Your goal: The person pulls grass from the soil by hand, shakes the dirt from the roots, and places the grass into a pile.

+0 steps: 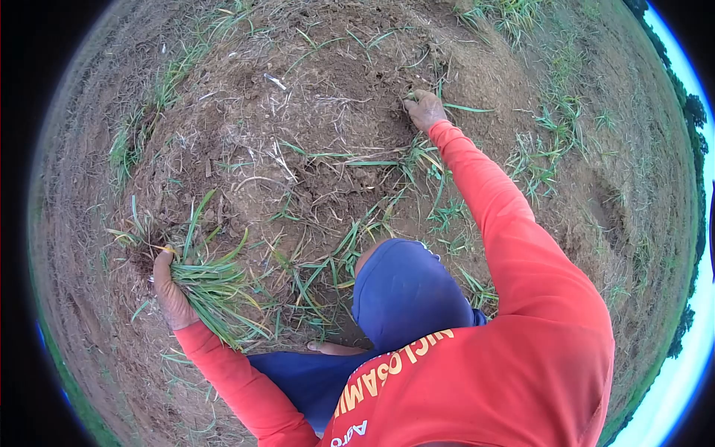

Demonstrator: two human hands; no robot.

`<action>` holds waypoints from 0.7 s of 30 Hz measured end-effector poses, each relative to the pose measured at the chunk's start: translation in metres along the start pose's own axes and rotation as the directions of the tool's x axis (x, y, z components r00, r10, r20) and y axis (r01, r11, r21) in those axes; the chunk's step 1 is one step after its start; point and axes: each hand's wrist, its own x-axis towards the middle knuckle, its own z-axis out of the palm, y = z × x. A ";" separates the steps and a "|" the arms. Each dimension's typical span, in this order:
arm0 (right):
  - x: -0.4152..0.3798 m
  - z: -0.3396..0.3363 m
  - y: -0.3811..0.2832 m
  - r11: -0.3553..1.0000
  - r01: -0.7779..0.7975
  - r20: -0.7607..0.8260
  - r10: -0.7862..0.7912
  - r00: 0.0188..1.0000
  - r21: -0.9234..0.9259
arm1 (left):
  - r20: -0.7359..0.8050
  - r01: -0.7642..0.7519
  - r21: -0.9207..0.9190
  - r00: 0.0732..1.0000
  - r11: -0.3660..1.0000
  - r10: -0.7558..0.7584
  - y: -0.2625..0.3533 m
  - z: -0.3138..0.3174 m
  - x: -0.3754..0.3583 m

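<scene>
My left hand (172,292) is wrapped round a bunch of long green grass-like plants (216,287), whose soil-covered roots stick out past my thumb at the left. Farther forward and to the right, my right hand (425,111) is closed low over the brown soil, its fingertips round the base of a small green plant (411,96). A narrow green leaf (468,109) extends to the right of that hand. Both arms are in red sleeves.
Loose green plants (302,287) lie by my bent knee (410,290). Another strip of grass (547,149) runs along the soil at the right. A small white piece (275,81) and dry stalks lie ahead. Dark trees line the right edge.
</scene>
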 end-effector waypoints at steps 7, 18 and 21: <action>0.015 -0.057 -0.008 0.997 -0.066 -0.191 0.074 0.979 0.049 | -0.083 -0.057 0.029 0.995 0.998 0.060 0.004 -0.004 -0.005; 0.021 -0.059 0.068 0.993 -0.120 -0.147 0.118 0.982 -0.004 | -0.083 -0.068 0.038 0.994 0.997 0.071 0.005 0.012 -0.005; 0.004 -0.010 0.064 0.929 -0.066 -0.193 -0.006 0.981 -0.363 | -0.068 -0.071 0.030 0.995 0.997 0.072 0.002 0.014 -0.005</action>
